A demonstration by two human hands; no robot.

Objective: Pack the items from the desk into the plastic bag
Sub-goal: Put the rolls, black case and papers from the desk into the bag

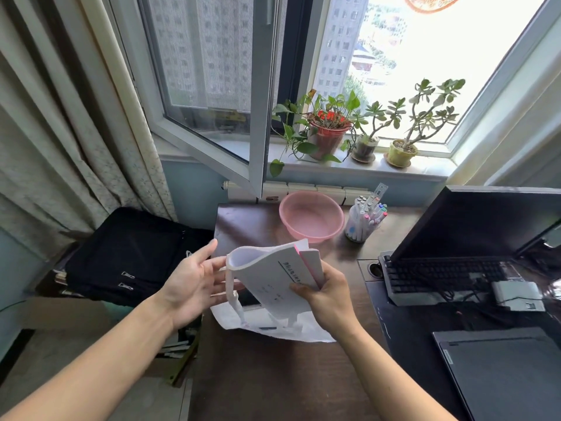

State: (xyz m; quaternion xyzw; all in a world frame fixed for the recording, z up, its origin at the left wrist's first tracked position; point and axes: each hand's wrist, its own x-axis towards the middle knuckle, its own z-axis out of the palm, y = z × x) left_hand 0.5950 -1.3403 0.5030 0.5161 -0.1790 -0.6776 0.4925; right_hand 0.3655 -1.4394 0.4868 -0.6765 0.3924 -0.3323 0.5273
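Right hand (326,294) around booklets (274,276), spines seemingly toward the window.

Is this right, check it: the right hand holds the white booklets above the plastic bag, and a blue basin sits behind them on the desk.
One detail is wrong: the basin is pink, not blue, as the head view shows. The rest stands: the right hand holds the white booklets above the plastic bag, and the basin sits behind them on the desk.
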